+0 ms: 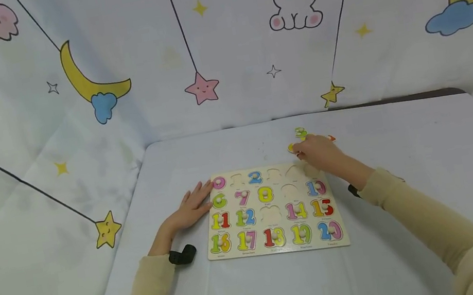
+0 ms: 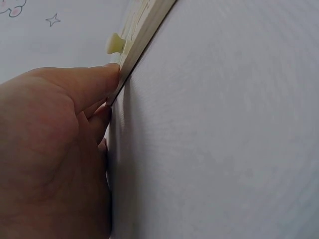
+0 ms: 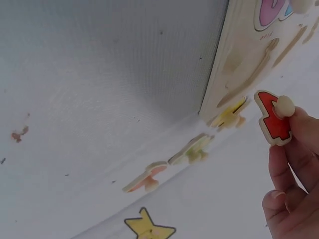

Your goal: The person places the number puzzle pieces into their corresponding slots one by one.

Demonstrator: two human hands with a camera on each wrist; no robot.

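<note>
A wooden number puzzle board (image 1: 256, 207) lies on the table, with knobbed number pieces in many recesses and bare wood in several others. My left hand (image 1: 190, 207) rests at its left edge, fingers extended. In the left wrist view the thumb (image 2: 102, 79) touches the board's side, close to a pale knob (image 2: 115, 44). My right hand (image 1: 319, 152), past the board's far right corner, pinches a red number 4 puzzle piece (image 3: 273, 119) at its knob. Near that hand lie a yellow piece (image 3: 229, 113), a green number 3 piece (image 1: 301, 132) and an orange piece (image 3: 147, 178).
The white-covered table (image 1: 284, 291) ends at a cloth backdrop (image 1: 235, 27) printed with moons, stars and a rabbit. A black wrist strap (image 1: 183, 255) sits on the left wrist. Dark specks dot the surface in the right wrist view.
</note>
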